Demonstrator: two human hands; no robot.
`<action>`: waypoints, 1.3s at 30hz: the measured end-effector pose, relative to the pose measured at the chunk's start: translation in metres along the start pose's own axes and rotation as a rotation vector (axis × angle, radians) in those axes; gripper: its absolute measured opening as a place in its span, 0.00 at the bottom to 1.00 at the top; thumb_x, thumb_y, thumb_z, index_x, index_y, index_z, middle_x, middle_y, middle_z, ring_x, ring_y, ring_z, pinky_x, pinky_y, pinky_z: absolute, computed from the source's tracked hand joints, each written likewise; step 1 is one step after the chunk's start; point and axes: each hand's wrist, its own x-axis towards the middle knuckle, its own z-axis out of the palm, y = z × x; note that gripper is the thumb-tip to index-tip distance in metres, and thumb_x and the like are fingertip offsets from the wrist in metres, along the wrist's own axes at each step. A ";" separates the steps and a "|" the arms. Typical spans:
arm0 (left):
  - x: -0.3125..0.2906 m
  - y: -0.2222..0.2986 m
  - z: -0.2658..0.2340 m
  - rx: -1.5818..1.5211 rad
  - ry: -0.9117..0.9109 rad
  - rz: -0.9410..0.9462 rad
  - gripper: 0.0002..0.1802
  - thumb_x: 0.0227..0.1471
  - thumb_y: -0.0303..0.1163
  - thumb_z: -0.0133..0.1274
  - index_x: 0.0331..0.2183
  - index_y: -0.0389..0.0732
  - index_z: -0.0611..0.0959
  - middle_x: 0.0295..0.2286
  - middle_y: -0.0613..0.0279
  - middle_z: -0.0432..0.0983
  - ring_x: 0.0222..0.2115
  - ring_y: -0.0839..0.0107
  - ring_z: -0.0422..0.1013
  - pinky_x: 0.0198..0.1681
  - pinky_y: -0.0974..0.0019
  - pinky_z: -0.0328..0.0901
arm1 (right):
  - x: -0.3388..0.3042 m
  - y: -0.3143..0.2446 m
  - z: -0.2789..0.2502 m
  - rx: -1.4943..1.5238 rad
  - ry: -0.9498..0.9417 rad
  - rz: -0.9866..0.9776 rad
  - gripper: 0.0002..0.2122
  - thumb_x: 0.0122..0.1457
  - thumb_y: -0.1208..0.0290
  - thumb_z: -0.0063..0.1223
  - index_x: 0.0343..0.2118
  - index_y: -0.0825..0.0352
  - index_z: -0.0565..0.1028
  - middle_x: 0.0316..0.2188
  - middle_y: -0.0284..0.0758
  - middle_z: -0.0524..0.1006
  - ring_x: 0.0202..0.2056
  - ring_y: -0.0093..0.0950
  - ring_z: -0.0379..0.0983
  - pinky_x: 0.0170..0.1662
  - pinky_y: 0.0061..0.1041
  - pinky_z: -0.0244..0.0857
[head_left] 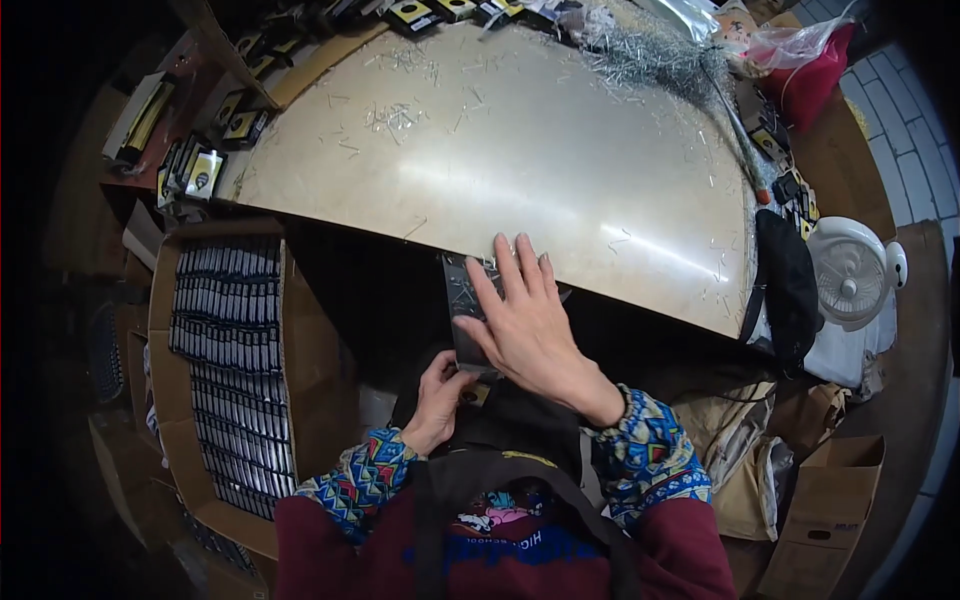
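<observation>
Left: open cardboard box [172,400] packed with rows of slim packages [228,325]. Centre: left hand [436,408] pinches near edge of dark tray [467,345] with loose metal pins [462,296], at tabletop [520,170] edge; right hand [532,335], fingers extended, over tray.

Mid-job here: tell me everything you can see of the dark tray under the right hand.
The dark tray looks blackish and slightly shiny; plastic or metal, I can't tell. Its straight left side shows, with small shiny slivers in its far part. It lies at the near edge of the table, in front of the person. The left hand grips its near end; the right hand, fingers spread, covers much of it. Its depth and most of its right side are hidden.
</observation>
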 end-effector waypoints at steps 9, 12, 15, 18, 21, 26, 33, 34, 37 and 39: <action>-0.003 -0.009 0.005 0.699 -0.019 0.289 0.41 0.39 0.30 0.65 0.52 0.36 0.61 0.40 0.49 0.73 0.43 0.55 0.71 0.49 0.58 0.64 | -0.029 0.019 0.003 0.416 0.006 0.011 0.11 0.49 0.83 0.51 0.38 0.69 0.75 0.39 0.41 0.72 0.42 0.40 0.69 0.45 0.33 0.65; 0.005 -0.022 0.005 0.964 0.088 0.614 0.38 0.40 0.30 0.64 0.50 0.32 0.62 0.37 0.41 0.72 0.39 0.42 0.70 0.43 0.51 0.66 | -0.044 0.006 0.043 0.241 -0.001 -0.047 0.14 0.48 0.82 0.52 0.40 0.70 0.73 0.37 0.40 0.72 0.40 0.40 0.68 0.43 0.34 0.65; 0.016 -0.031 -0.011 1.030 0.074 0.668 0.33 0.42 0.28 0.61 0.48 0.32 0.63 0.36 0.41 0.72 0.38 0.40 0.70 0.39 0.49 0.67 | -0.068 -0.006 0.057 0.407 -0.172 -0.183 0.20 0.45 0.80 0.53 0.45 0.70 0.71 0.38 0.41 0.73 0.39 0.38 0.68 0.42 0.32 0.66; 0.012 -0.023 -0.012 1.017 0.038 0.674 0.29 0.42 0.27 0.59 0.46 0.34 0.65 0.36 0.42 0.72 0.37 0.41 0.70 0.38 0.49 0.67 | -0.071 -0.005 0.049 0.593 -0.239 -0.115 0.18 0.49 0.80 0.51 0.46 0.72 0.71 0.44 0.44 0.73 0.42 0.44 0.72 0.43 0.35 0.69; 0.009 -0.018 -0.029 1.078 -0.007 0.669 0.32 0.38 0.28 0.62 0.46 0.35 0.67 0.36 0.46 0.72 0.38 0.45 0.71 0.39 0.53 0.68 | -0.069 -0.001 0.041 0.749 -0.359 -0.095 0.17 0.53 0.79 0.52 0.48 0.72 0.71 0.47 0.46 0.73 0.45 0.46 0.73 0.45 0.35 0.70; -0.014 0.007 -0.027 0.926 -0.122 0.822 0.41 0.35 0.33 0.68 0.52 0.35 0.68 0.38 0.49 0.73 0.38 0.56 0.73 0.42 0.62 0.68 | -0.046 0.014 0.002 0.947 -0.283 0.135 0.15 0.58 0.75 0.55 0.48 0.70 0.75 0.43 0.42 0.78 0.44 0.32 0.77 0.45 0.25 0.70; 0.003 0.036 0.003 0.851 0.027 1.096 0.46 0.33 0.30 0.68 0.55 0.32 0.67 0.34 0.50 0.72 0.33 0.55 0.73 0.37 0.61 0.69 | -0.035 0.010 -0.011 0.832 -0.158 0.229 0.11 0.57 0.74 0.57 0.42 0.70 0.77 0.33 0.43 0.80 0.32 0.34 0.78 0.33 0.26 0.70; 0.004 0.041 0.008 0.857 -0.014 1.127 0.46 0.34 0.28 0.67 0.56 0.33 0.66 0.36 0.51 0.72 0.34 0.57 0.73 0.38 0.63 0.69 | -0.033 0.007 -0.011 0.784 -0.132 0.163 0.10 0.56 0.75 0.57 0.40 0.71 0.78 0.32 0.43 0.79 0.31 0.35 0.78 0.33 0.27 0.70; 0.010 0.048 0.018 0.918 -0.106 1.198 0.50 0.34 0.27 0.68 0.59 0.33 0.62 0.46 0.48 0.68 0.44 0.54 0.69 0.46 0.62 0.66 | -0.029 0.015 -0.004 0.656 -0.059 0.082 0.08 0.54 0.76 0.57 0.36 0.71 0.78 0.28 0.44 0.79 0.28 0.39 0.77 0.32 0.29 0.70; 0.008 0.059 0.029 1.047 0.001 1.344 0.54 0.34 0.30 0.69 0.61 0.33 0.57 0.54 0.45 0.62 0.52 0.49 0.62 0.55 0.57 0.59 | -0.021 0.029 -0.003 0.398 0.187 0.179 0.07 0.55 0.78 0.56 0.36 0.72 0.79 0.24 0.40 0.79 0.24 0.28 0.76 0.29 0.23 0.68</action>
